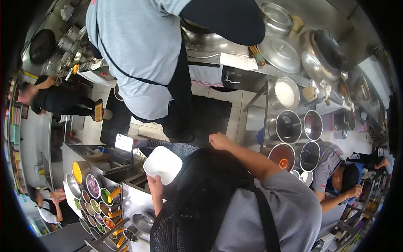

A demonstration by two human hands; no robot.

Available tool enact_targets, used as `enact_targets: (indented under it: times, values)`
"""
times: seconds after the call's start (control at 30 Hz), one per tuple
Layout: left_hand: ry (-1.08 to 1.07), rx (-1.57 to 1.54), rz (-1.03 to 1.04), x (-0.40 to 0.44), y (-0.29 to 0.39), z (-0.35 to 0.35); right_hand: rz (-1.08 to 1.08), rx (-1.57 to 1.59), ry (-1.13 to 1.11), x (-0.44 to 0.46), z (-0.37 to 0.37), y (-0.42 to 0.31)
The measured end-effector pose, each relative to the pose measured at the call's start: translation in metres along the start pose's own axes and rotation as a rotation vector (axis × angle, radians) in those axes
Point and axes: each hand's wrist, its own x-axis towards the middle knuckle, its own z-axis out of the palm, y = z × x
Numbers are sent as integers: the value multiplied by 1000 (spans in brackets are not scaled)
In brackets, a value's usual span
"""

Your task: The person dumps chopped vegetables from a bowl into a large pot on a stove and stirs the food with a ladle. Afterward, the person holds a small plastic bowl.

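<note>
My left hand (155, 185) grips a white, rounded-square bowl (163, 163) by its near edge, with the thumb over the rim. The bowl is tilted toward the camera, and a few small specks show inside it. Its underside and the fingers there are hidden. My right hand (218, 140) is raised in front of my dark apron, its fingers curled in and nothing showing in them. Just beyond it lies the dark floor mat (212, 113).
At left stands a counter of ingredient tubs (93, 185) with orange-handled utensils. To the right are several steel pots (289, 126) and a large lid (279, 54). A co-worker (138, 54) stands ahead at the stove; another (331, 164) bends at right. More people work at far left.
</note>
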Motion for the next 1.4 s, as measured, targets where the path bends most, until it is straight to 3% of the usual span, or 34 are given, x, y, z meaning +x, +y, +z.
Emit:
enact_targets:
  times: [0.1, 0.17, 0.27, 0.4, 0.5, 0.6, 0.7, 0.77, 0.83, 0.9, 1.0, 1.07, 1.1, 1.17, 1.33, 1.4]
  values:
    - [-3, 95, -3, -4, 16, 12, 63, 92, 114, -4, 10, 9]
    - [4, 31, -20, -4, 21, 21, -117, 97, 181, -9, 10, 16]
    - [-3, 20, -18, -5, 9, 22, 1, 178, 53, -13, 2, 18]
    - [-2, 2, -36, -14, -1, 20, 13, 176, 184, -15, 0, 13]
    - [-11, 30, -47, -9, -9, 11, 83, 184, 119, -24, -12, 0]
    - [-36, -7, -23, -3, -20, 9, 6, 179, 230, -30, 6, 0]
    - [-72, 23, 79, 4, -24, 2, -65, 101, 168, -39, 22, 3]
    - [24, 121, 100, 3, -27, 1, -194, 24, 166, -38, 41, 21]
    - [78, 166, 147, 9, -63, -6, -135, -45, 25, -39, 43, 26]
    - [194, 206, 167, -7, -16, -5, -134, -88, -46, -36, 45, 39]
    - [334, 159, 131, -20, -2, -4, -234, -88, -103, -22, 45, 70]
    - [380, 153, 92, -26, 1, -5, -22, 198, -149, -11, 41, 84]
    - [402, 144, 79, -29, -3, -8, -31, 181, -169, -12, 33, 65]
    - [413, 132, 54, -32, -11, -13, -114, -184, -87, -25, 3, 0]
    - [494, 108, 138, -39, -27, -25, -108, -51, -40, -14, -6, -46]
    - [456, 58, 10, -46, -17, -29, -165, -52, -22, -19, -4, -74]
